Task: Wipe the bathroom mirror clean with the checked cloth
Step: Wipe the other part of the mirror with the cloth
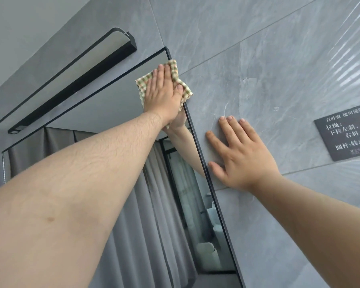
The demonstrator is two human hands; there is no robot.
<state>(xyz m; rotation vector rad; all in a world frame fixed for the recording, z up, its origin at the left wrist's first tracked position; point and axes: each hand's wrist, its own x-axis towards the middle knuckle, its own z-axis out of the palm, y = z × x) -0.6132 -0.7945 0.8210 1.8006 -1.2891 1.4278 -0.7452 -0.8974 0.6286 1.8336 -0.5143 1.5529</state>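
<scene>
Left forearm (71, 194) is closest, reaching up across the mirror (104, 104) to its top right corner. There the left hand (162, 90) lies flat on the checked cloth (142, 83) and pins it to the glass: fingers (166, 71) straight and close together, thumb alongside, nothing curled round the fabric. The cloth sits right at that corner, its right side lapping over the mirror's black frame (200, 150) onto the tile wall (258, 59). Right hand (241, 159) is flat on the tile just right of the frame, fingers spread and holding nothing, probably bracing. Handling guess: the cloth is thin, soft and light and bunches easily. It looks crumpled under the palm, so only friction from the flat palm keeps it there. If pressure drops on smooth glass it will likely slip or fall. Better to keep the palm centred on it, or tuck an edge under the thumb, than pinch a corner. The mirror is rigid, slick and fragile, so even pressure and no leaning on the frame edge. Can't judge streaks or dirt on the glass. Black light bar (75, 80) is mounted above the mirror's top edge, and a dark sign (349, 134) with white text is on the wall well right of it.
</scene>
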